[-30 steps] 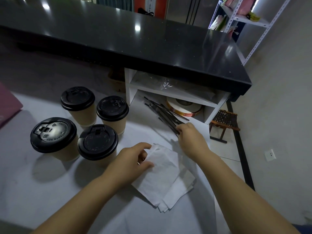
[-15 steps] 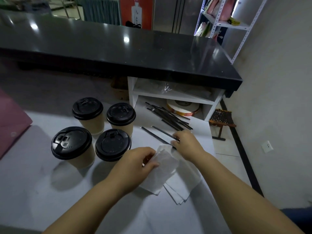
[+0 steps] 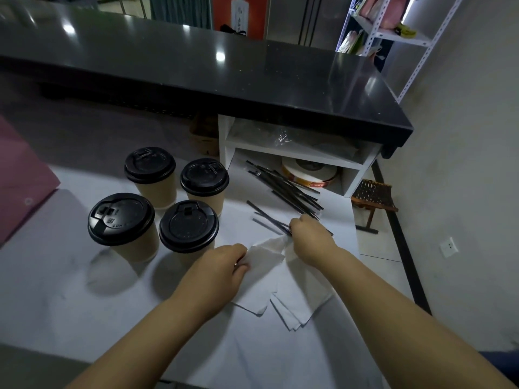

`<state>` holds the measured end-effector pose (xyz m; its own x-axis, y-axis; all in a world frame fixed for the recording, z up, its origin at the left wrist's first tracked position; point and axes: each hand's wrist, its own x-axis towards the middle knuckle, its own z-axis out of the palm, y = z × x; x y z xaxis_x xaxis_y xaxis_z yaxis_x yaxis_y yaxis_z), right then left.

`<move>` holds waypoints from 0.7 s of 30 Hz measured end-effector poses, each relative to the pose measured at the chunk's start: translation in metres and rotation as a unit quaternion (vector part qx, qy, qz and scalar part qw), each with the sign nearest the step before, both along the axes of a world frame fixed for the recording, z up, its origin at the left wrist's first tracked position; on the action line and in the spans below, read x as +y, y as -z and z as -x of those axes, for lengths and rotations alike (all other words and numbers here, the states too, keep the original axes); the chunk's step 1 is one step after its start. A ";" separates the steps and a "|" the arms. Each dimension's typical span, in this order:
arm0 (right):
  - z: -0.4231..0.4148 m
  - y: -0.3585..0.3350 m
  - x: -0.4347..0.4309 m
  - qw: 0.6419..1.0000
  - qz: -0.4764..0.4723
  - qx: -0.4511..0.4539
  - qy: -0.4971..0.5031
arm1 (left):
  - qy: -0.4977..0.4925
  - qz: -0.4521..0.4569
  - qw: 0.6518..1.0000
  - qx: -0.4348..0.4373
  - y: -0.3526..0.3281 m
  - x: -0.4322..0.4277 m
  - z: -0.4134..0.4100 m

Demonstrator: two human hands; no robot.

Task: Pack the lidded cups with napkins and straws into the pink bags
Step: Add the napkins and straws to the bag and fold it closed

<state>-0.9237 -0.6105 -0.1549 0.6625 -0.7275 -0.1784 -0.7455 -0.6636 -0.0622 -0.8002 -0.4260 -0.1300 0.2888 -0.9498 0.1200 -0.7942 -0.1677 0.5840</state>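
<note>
The left hand [image 3: 216,270] rested near the middle of the white desk [image 3: 56,304], its grip closed in a pinch on the left edge of the top napkin [image 3: 264,265], whose far end was crumpled and raised. Just right of it, the right hand [image 3: 311,237] had its grip curled tight round the near ends of the loose straws [image 3: 266,217] — 2 or 3 thin black ones fanning out to the far left over the desk. The napkin stack [image 3: 303,301] lay flat beneath both hands, its corners fanned toward the near side. Farther off, the straw pile [image 3: 289,189] ran slantwise out of the white cubby [image 3: 295,153], beside a tape roll [image 3: 309,172]. 4 lidded cups [image 3: 122,223] stood upright in a tight cluster on the left, black lids on. The pink bag [image 3: 22,178] lay at the left edge — apart from the cups.
</note>
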 end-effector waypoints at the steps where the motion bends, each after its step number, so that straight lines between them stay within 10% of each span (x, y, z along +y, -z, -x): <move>1: -0.001 -0.001 -0.001 1.000 -0.004 -0.001 0.007 | -0.003 -0.005 1.000 -0.001 0.001 0.001 0.000; 12: 0.012 -0.012 -0.005 0.992 -0.064 -0.071 0.078 | -0.022 0.011 1.000 0.009 -0.004 0.005 0.008; 21: 0.014 -0.068 0.022 0.929 -0.087 -0.353 0.076 | 0.031 0.134 0.990 -0.002 -0.063 0.019 0.005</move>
<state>-0.9374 -0.5890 -0.0865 0.5515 -0.8227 0.1376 -0.5622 -0.4885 -0.6673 -0.8051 -0.4074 -0.0670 0.2303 -0.8995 0.3714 -0.8002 0.0421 0.5982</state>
